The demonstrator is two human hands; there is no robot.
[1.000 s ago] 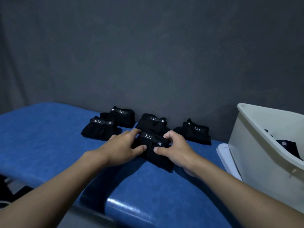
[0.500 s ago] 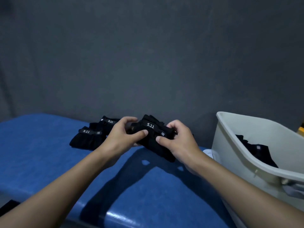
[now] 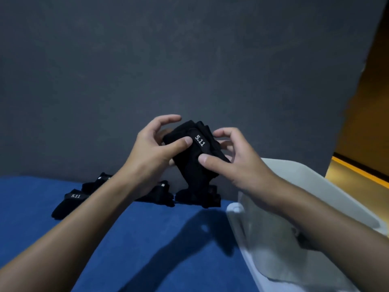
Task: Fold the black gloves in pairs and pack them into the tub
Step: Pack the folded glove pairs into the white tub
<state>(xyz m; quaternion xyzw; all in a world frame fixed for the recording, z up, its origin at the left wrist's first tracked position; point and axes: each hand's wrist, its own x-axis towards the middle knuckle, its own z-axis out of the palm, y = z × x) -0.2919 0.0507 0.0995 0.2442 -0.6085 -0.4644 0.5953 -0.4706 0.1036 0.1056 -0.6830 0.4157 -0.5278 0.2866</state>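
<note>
At frame centre, left grip (image 3: 153, 153) and right grip (image 3: 239, 163) both curl around a folded black glove pair (image 3: 194, 161), thumbs on its front, held above the blue counter (image 3: 147, 239), beside the white tub (image 3: 315, 179).

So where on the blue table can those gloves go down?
The blue table is bare nearest you, in front of the folded pairs and left of the white tub, and at the far left. Along the wall it is crowded.
</note>
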